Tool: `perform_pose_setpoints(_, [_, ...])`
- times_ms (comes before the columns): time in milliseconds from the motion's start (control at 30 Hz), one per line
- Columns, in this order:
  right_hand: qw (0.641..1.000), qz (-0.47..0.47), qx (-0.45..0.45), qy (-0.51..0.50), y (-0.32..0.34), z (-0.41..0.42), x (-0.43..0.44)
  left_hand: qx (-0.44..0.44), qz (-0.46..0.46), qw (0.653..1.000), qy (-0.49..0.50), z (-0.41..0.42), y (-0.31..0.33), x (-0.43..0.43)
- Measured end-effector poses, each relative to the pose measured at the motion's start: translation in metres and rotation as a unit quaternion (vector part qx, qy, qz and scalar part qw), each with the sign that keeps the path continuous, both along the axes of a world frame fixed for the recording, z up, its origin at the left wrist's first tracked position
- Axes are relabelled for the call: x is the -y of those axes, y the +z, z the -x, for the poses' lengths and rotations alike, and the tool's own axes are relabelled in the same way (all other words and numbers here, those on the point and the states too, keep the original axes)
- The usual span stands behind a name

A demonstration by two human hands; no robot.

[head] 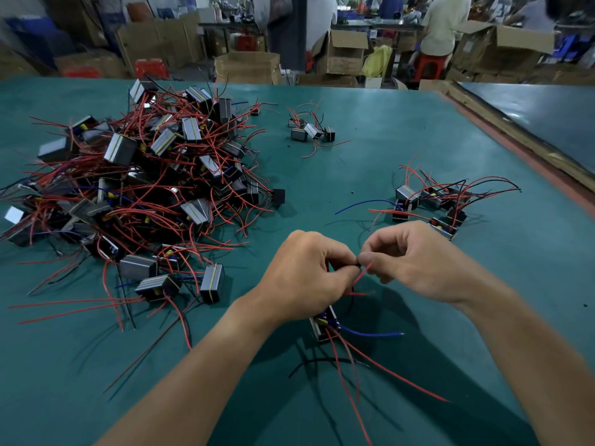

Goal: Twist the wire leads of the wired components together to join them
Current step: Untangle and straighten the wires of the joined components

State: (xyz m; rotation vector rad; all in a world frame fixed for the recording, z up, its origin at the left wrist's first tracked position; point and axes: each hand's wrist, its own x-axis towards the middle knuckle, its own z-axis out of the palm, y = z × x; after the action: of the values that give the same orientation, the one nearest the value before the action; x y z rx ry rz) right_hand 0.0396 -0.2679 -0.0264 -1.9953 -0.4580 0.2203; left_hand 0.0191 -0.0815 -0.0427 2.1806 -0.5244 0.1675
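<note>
My left hand [302, 278] and my right hand [415, 259] meet fingertip to fingertip above the green table [370, 162]. Both pinch the thin red and black wire leads [362, 274] between thumbs and forefingers. A small wired component [323, 326] hangs just below my left hand, with metal sides and a black core. From it trail long red leads [386, 375], a blue lead [370, 333] and a black lead [318, 362] toward me. How far the leads are wound together is hidden by my fingers.
A big heap of loose wired components [145, 181] with tangled red leads fills the left of the table. A small group [310, 130] lies at the back centre, another group [431, 204] at the right. Cardboard boxes [248, 67] and people stand beyond the far edge.
</note>
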Motion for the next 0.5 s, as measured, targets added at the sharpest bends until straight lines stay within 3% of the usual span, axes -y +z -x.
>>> perform_pose_setpoints(133, [0.990,-0.028,0.134,-0.014,0.005,0.003,-0.004,-0.139,0.139,0.980,-0.034,-0.004,0.008,-0.003])
perform_pose_setpoints(267, [0.989,0.013,0.146,0.009,0.006,0.005,0.000,-0.184,0.181,0.965,-0.046,-0.006,0.011,-0.006])
perform_pose_setpoints(400, [0.987,0.061,0.145,0.017,0.008,0.006,0.001,-0.168,0.161,0.972,-0.039,-0.005,0.006,-0.004])
perform_pose_setpoints(500, [0.988,0.108,0.106,0.027,0.006,0.007,0.000,-0.052,0.052,0.997,-0.011,-0.003,0.000,0.000])
